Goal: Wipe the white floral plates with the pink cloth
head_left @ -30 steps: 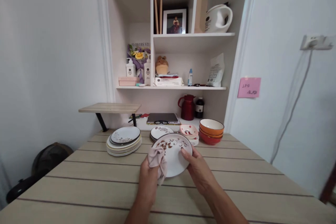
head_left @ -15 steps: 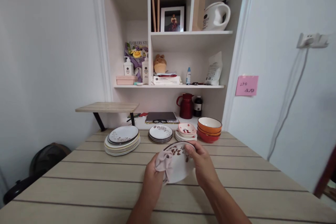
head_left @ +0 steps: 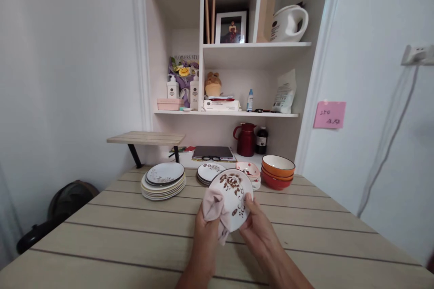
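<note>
Between my hands a white plate with a brown flower pattern and dark rim is held tilted above the table, its face toward me. My left hand is closed on a pale pink cloth, which is pressed over the plate's left edge. My right hand grips the plate's lower right edge, thumb on the face and fingers behind. Just behind the plate sits a short stack of similar small plates, partly hidden by it.
A taller stack of plates stands at the left, near a small raised wooden shelf. Orange and red bowls are stacked at the right, beside square pink-patterned dishes. Farther back are a dark red jug and a laptop.
The plate has been raised and turned so its face and flower pattern show more fully. My right hand has shifted to its lower right edge. The view has swung slightly left.
</note>
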Tool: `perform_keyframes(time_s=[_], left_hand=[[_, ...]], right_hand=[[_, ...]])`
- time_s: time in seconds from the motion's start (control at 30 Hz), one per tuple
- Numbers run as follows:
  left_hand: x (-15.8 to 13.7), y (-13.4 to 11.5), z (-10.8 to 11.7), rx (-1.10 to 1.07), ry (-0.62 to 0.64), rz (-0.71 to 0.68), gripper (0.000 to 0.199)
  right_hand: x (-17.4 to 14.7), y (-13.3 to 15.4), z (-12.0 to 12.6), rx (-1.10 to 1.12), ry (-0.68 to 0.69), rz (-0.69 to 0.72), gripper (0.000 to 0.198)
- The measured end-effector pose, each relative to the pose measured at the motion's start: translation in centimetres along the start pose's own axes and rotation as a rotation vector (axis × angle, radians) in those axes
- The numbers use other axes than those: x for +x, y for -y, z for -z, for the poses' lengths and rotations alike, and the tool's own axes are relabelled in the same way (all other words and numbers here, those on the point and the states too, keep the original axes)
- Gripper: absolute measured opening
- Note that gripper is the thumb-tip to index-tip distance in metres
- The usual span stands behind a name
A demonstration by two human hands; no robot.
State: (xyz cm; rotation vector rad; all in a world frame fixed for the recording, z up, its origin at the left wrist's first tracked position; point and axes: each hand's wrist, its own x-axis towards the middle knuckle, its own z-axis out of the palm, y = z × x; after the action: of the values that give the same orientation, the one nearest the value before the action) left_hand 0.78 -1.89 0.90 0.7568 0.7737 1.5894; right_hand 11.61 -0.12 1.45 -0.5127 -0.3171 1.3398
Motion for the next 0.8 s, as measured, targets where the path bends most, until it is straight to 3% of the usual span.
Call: perform_keyframes(time_s=[0.1, 0.17, 0.33, 0.5, 0.67, 0.8], left_hand=[[0.3, -0.3, 0.7, 0.013, -0.048, -0.032, 0.056], [0.4, -0.6, 1.1, 0.061, -0.018, -0.031, 0.053], [0.0, -1.6, 1.4, 0.307, 0.145, -0.172, 0.034], [0.1, -1.5, 1.7, 0.42, 0.268, -0.318, 0.029], [-0.1, -1.5, 1.4, 0.345, 0.288, -0.218, 0.034], [-0.6, -1.4, 0.4, 0.208, 0.2, -0.051, 0.046]], right_hand=[[-0.6, 0.1, -0.4, -0.042, 0.102, -0.135, 0.034], [-0.8, 0.6, -0.5, -0.175, 0.186, -0.137, 0.044], [-0.6, 3.0, -0.3, -0.641, 0.26, 0.267, 0.061], [0.1, 5.3, 0.8, -0.84, 0.352, 0.4, 0.025], [0.2, 4.9, 1.1, -0.766, 0.297, 0.415, 0.021], [0.3, 2.7, 0.7, -0.426, 0.145, 0.239, 0.034]])
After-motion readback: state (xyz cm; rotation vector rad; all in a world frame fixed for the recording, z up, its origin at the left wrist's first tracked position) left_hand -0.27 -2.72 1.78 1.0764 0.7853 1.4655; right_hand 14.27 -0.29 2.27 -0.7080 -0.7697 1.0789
